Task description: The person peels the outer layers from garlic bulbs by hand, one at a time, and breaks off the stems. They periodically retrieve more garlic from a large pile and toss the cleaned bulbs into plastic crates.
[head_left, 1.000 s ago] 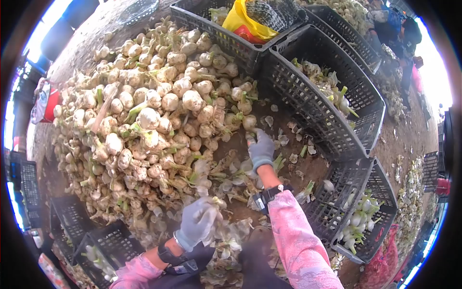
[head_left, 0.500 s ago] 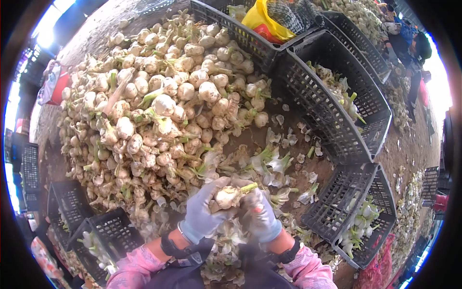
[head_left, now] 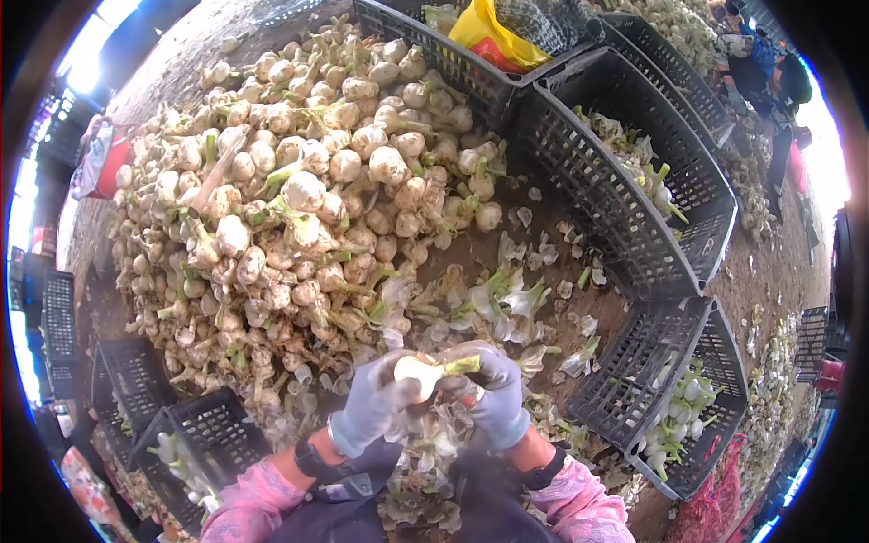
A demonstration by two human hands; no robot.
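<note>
My gloved left hand (head_left: 369, 405) is closed around a garlic bulb (head_left: 415, 373), whose pale, clean-looking side faces up. A short cut green stem (head_left: 463, 365) points right from the bulb, across the fingers of my right hand (head_left: 493, 395). That hand, also gloved, is curled in against the neck of the bulb; its fingertips are partly hidden and something small and reddish shows by them. Under both hands lie loose peeled garlic skins (head_left: 433, 466). Just ahead is a large heap of unpeeled, soil-stained garlic bulbs (head_left: 299, 235).
Black plastic crates stand right: one with peeled garlic (head_left: 679, 412), a larger crate (head_left: 615, 195) with trimmings, and one holding a yellow bag (head_left: 484, 32). More crates (head_left: 217, 434) stand at lower left. Skins and leaves (head_left: 507, 299) litter the ground. Another person (head_left: 760, 72) is far right.
The bulb has turned and now shows a whiter surface where brownish skin was. My right hand has risen and closed in by the stem. The view has shifted slightly.
</note>
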